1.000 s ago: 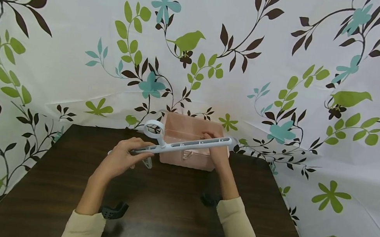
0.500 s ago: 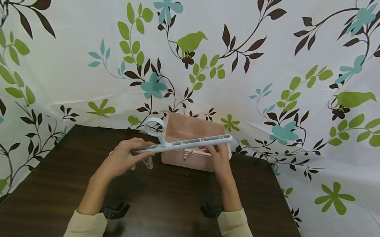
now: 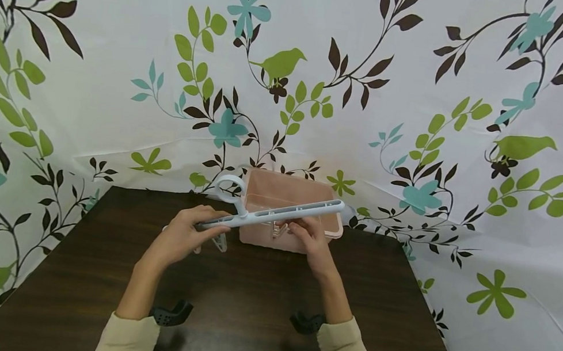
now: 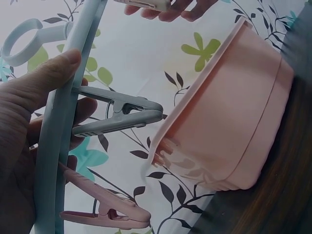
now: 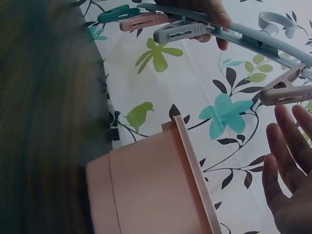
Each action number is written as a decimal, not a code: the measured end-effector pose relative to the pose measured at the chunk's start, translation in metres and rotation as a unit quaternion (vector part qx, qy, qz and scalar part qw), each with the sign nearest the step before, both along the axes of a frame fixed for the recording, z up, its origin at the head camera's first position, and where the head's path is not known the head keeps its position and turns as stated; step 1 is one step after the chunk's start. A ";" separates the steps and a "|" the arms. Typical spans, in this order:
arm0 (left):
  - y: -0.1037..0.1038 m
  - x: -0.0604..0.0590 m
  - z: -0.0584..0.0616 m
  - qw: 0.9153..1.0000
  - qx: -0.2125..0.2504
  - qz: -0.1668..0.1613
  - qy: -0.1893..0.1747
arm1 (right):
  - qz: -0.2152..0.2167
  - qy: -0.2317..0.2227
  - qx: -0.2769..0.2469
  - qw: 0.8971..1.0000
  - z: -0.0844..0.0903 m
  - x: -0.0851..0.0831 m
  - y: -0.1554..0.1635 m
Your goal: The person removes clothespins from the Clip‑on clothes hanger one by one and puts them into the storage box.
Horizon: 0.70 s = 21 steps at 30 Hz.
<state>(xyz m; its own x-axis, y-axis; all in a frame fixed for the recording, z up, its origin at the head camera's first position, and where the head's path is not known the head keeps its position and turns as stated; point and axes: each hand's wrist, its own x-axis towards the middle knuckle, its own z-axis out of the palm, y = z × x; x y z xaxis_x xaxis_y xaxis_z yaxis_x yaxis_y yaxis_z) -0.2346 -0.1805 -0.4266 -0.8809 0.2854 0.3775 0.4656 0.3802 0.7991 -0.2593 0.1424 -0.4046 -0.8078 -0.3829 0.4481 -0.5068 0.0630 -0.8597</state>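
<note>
Gripping one end of a pale blue hanger bar (image 3: pixel 266 216), the left hand (image 3: pixel 182 236) has its fingers and thumb curled round the bar, which slants up over the dark table (image 3: pixel 235 309) in front of a pink tub (image 3: pixel 289 211). Pegs hang from the bar — a grey peg (image 4: pixel 119 117) and a pink peg (image 4: pixel 105 209) just beside the left fingers (image 4: pixel 48 83). The right hand (image 3: pixel 311 241) sits under the bar's middle; its fingers (image 5: pixel 285 156) are straight and relaxed, next to another peg (image 5: pixel 285 92), clasping nothing. 2 black clips (image 3: pixel 169 313) lie near the sleeves (image 3: pixel 127 343).
</note>
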 end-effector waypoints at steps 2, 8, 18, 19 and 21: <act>0.000 0.000 0.000 1.000 0.000 0.000 0.003 | 0.016 0.003 0.001 1.000 -0.001 0.000 -0.002; 0.001 0.000 0.002 1.000 0.000 -0.004 0.012 | 0.033 0.007 0.010 0.999 -0.001 0.001 -0.003; 0.000 0.002 0.003 1.000 0.000 -0.004 0.002 | 0.012 -0.009 0.060 0.998 -0.003 0.006 -0.004; 0.000 0.002 0.003 1.000 0.000 -0.003 0.001 | 0.009 -0.014 0.065 0.998 -0.003 0.007 -0.005; 0.000 0.002 0.003 1.000 -0.001 -0.002 0.001 | -0.002 -0.021 0.077 0.997 -0.004 0.008 -0.005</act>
